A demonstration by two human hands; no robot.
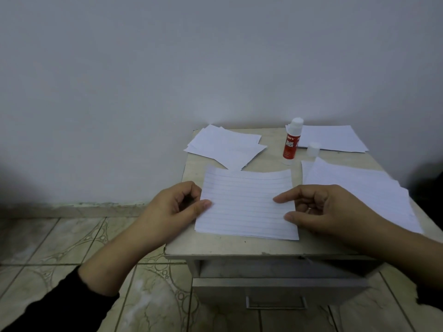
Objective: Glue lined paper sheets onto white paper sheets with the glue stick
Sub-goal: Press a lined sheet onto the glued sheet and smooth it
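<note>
Lined sheet [247,204] lying flat near the front of the desk [239,245], pinched at its left edge in the left hand [177,204] grip, touched at its right side by thumb and forefinger of the half-curled right hand [321,209]. Behind, upright uncapped glue stick [290,141], its cap [313,149] beside, among white sheets [225,146].

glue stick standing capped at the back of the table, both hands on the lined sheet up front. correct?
Not quite: the glue stick stands uncapped; its cap sits on the table beside it, per the head view. Both the left hand and right hand are on the lined sheet.
</note>
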